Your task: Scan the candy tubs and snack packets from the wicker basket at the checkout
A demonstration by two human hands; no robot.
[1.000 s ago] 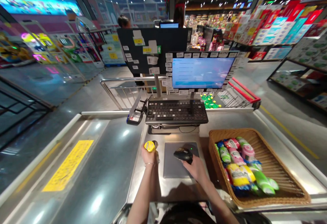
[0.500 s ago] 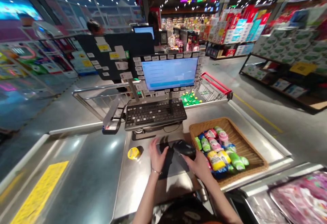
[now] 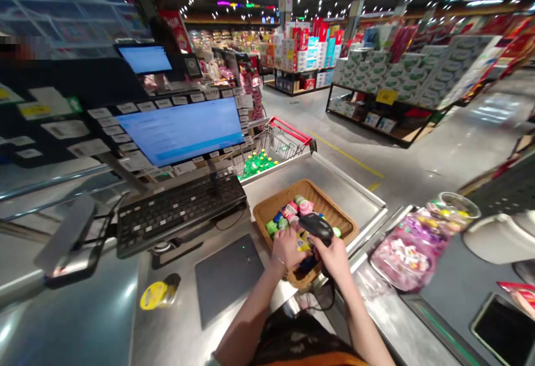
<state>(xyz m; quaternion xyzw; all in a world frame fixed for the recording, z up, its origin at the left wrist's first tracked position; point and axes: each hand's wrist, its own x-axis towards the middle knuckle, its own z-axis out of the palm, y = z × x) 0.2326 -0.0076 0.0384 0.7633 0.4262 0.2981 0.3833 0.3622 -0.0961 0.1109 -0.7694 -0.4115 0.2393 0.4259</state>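
My right hand (image 3: 334,254) is closed around a black handheld barcode scanner (image 3: 316,225), held over the near side of a wicker basket (image 3: 330,201). The basket holds several small colourful snack packets (image 3: 295,211). My left hand (image 3: 285,246) reaches into the basket with its fingers curled down onto the packets; what they grip is hidden. A yellow-capped item (image 3: 156,293) lies on the steel counter (image 3: 171,332) to the left, apart from both hands.
A keyboard (image 3: 179,210) and blue screen (image 3: 184,129) stand behind a grey scan pad (image 3: 228,274). A red-handled trolley (image 3: 280,140) with green bottles waits beyond the counter. Pink sweet packets (image 3: 403,249) and a bowl (image 3: 453,207) sit to the right.
My left hand let go of the yellow-capped item, crossed the scan pad and went into the basket. My right hand carried the scanner over the basket. The view swung right.
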